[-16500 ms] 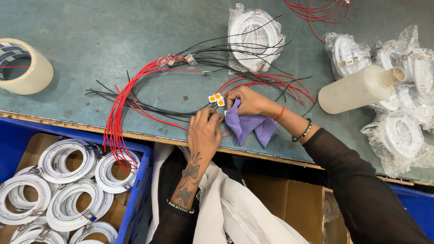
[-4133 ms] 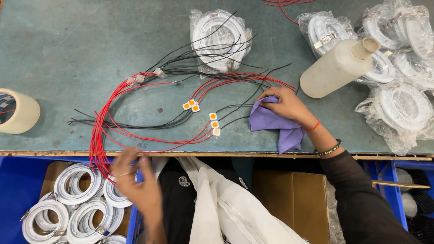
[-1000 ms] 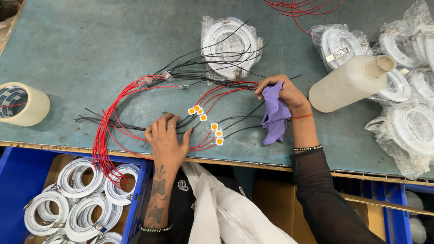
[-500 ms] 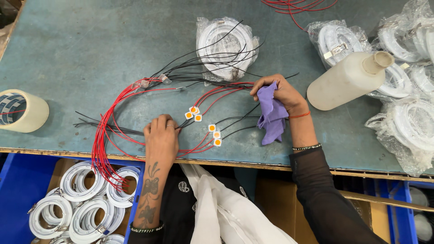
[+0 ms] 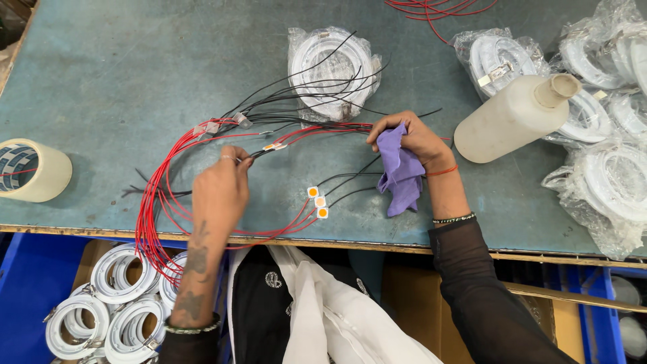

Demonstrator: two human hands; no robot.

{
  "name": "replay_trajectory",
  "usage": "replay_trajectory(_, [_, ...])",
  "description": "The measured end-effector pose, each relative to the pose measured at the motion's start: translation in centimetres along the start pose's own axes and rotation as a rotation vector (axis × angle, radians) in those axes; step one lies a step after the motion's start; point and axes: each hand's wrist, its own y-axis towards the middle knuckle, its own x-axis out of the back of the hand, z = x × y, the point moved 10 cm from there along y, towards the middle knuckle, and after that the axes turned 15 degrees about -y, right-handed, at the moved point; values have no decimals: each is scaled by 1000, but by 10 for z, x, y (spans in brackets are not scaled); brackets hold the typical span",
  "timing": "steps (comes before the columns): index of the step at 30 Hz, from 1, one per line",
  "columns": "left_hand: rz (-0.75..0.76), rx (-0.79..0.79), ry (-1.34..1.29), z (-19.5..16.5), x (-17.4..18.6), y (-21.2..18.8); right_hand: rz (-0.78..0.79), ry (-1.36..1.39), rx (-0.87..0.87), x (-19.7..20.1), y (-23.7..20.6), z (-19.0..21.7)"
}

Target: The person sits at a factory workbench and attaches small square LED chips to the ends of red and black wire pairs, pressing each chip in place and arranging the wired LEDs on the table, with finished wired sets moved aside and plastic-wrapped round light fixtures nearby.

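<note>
red and black wires [image 5: 202, 172] lie looped on the bench [image 5: 101, 81], and your left hand [image 5: 221, 192] pinches a few of them between its fingers [image 5: 236, 160], just short of two small led chips [image 5: 273, 146] on the wire ends. your right hand [image 5: 411, 138] has its fingers clenched on a purple cloth [image 5: 399, 175], pressing it over the wire bundle. three orange-centred chips [image 5: 318, 202] rest between your hands, nearer the bench edge. beyond your right fingers stands a tilted white bottle [image 5: 512, 121]; a tape roll [image 5: 30, 172] sits well left of your left fingers.
</note>
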Motion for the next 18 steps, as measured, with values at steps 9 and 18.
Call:
replay_trajectory(9, [184,11,-95,-11,23,49,72,-141,-6,-26,5,17])
replay_trajectory(18, [-27,13,-610,-7,62,79,381,-519,-48,-101,17,19])
